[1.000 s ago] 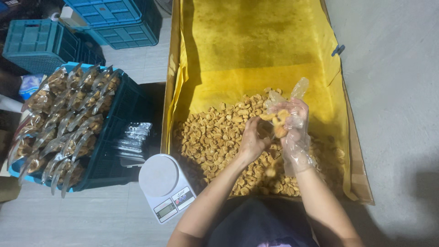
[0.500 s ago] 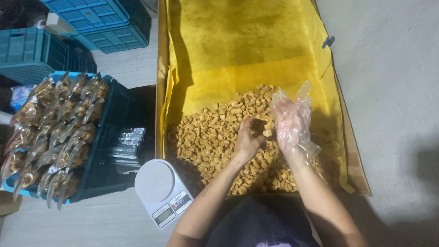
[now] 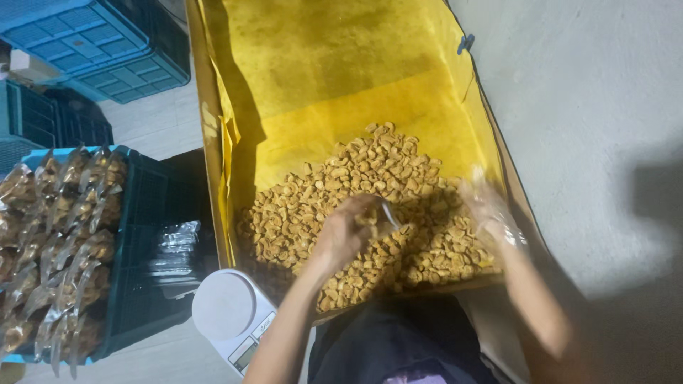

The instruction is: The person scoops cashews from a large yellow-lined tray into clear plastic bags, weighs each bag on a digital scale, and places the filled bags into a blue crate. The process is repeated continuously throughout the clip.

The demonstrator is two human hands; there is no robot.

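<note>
A pile of pale cashew-like nuts lies at the near end of a long box lined with yellow sheet. My left hand hovers over the middle of the pile with its fingers curled, and a thin piece of clear plastic bag shows at its fingertips. My right hand, wrapped in clear plastic like a glove, is low on the right side of the pile. It is blurred, so its grip is unclear.
A white round kitchen scale sits left of my left arm. A dark crate at the left holds several filled clear bags of nuts and a stack of flat clear bags. Blue crates stand farther back. Grey floor lies at the right.
Both hands have come down from in front of me and moved apart onto the nut pile. The camera view has shifted closer and to the right.
</note>
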